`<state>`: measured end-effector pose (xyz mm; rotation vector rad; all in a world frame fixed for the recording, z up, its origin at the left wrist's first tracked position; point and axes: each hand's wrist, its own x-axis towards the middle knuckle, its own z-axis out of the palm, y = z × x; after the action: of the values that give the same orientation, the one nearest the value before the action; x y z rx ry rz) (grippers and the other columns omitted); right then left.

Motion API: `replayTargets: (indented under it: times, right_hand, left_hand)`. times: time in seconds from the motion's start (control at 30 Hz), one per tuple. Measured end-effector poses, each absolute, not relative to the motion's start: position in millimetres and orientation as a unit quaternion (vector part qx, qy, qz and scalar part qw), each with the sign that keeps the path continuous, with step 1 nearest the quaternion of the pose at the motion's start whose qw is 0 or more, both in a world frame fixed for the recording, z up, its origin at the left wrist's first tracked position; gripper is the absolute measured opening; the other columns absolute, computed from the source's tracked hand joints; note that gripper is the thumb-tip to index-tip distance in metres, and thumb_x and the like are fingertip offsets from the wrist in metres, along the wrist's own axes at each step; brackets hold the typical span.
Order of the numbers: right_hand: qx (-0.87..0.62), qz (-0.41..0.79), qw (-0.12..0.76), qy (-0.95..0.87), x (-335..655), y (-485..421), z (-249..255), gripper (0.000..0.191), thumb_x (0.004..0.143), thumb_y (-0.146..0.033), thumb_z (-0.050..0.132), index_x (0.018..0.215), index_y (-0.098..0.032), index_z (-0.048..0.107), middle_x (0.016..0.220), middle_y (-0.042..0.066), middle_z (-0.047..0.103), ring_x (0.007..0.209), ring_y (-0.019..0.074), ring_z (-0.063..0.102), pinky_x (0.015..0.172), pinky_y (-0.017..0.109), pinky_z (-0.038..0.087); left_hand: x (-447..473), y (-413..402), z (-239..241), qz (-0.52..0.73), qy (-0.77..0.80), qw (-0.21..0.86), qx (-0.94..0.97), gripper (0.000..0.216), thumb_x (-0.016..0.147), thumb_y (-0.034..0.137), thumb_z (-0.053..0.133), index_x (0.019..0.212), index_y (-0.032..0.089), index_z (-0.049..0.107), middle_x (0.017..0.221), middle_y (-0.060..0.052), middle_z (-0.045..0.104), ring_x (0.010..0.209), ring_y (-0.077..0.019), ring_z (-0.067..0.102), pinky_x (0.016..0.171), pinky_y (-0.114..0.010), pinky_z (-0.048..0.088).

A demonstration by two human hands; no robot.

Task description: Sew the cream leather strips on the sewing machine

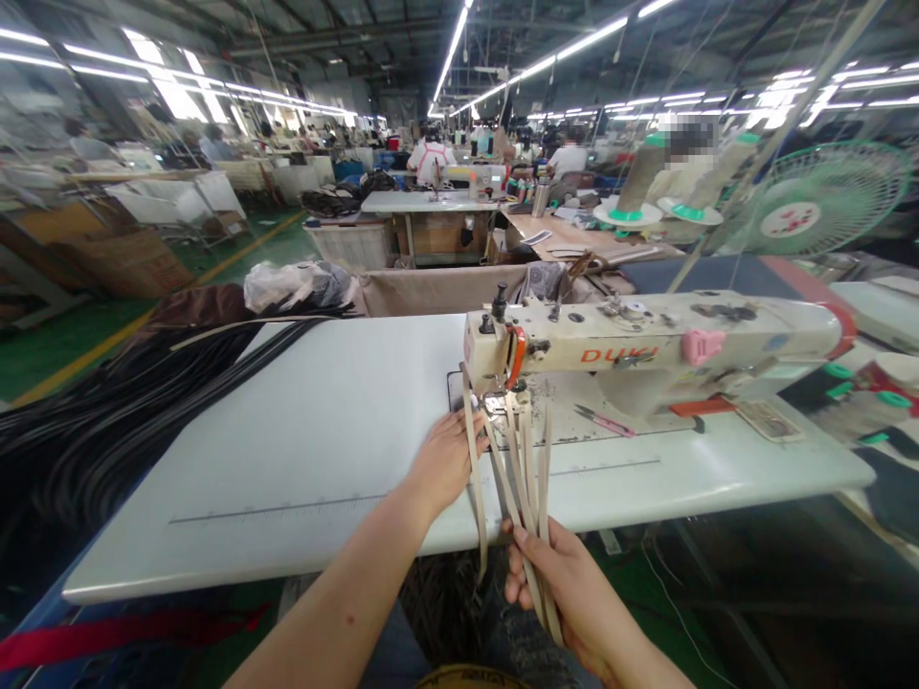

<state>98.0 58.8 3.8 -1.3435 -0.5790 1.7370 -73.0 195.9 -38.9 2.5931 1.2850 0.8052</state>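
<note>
The sewing machine [646,340] stands on a pale table, its presser foot [506,402] lowered near several narrow beige strips. My left hand [449,457] lies flat on the machine bed just left of the foot, fingers stretched toward it. One beige strip [473,478] runs down past those fingertips and hangs over the front edge of the table. In my right hand [556,579], closed in front of that edge, is a bunch of beige strips [529,488] that fans up toward the foot. What lies under my left fingertips is hidden.
Pink-handled thread snips [607,421] rest on the machine bed. Long black strips [107,431] are heaped at the left of the white tabletop [308,450]. A green fan [825,206] and thread cones [636,182] stand at the right. Other people sit farther back.
</note>
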Motion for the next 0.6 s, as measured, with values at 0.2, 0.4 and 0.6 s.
replayTargets:
  times: [0.2,0.4,0.6]
  right_hand:
    - [-0.544,0.689,0.413,-0.243,101,45,2,0.049,0.07,-0.054,0.08,0.095,-0.016,0.063,0.057,-0.004,0.061,0.045,0.0126,0.062,0.042,0.02,0.041]
    - [-0.557,0.678,0.41,-0.248,101,36,2,0.047,0.07,-0.053,0.081,0.096,-0.017,0.064,0.058,-0.004,0.061,0.045,0.0128,0.061,0.042,0.02,0.04]
    - [-0.568,0.682,0.387,-0.249,104,35,-16,0.06,0.06,-0.063,0.083,0.092,-0.016,0.064,0.055,-0.003,0.061,0.041,0.0143,0.06,0.038,0.021,0.038]
  left_hand:
    - [-74,196,-39,0.26,0.433,0.069,0.86,0.038,0.105,0.034,0.04,0.138,0.018,0.053,0.141,-0.011,0.057,0.135,-0.0237,0.05,0.116,-0.046,0.04]
    - [-73,195,-33,0.247,0.43,0.081,0.865,0.038,0.106,0.034,0.038,0.135,0.017,0.054,0.137,-0.011,0.06,0.134,-0.0239,0.051,0.115,-0.045,0.039]
    - [-73,195,-33,0.247,0.431,0.081,0.864,0.038,0.105,0.035,0.038,0.135,0.018,0.054,0.139,-0.01,0.059,0.135,-0.0227,0.049,0.116,-0.043,0.038]
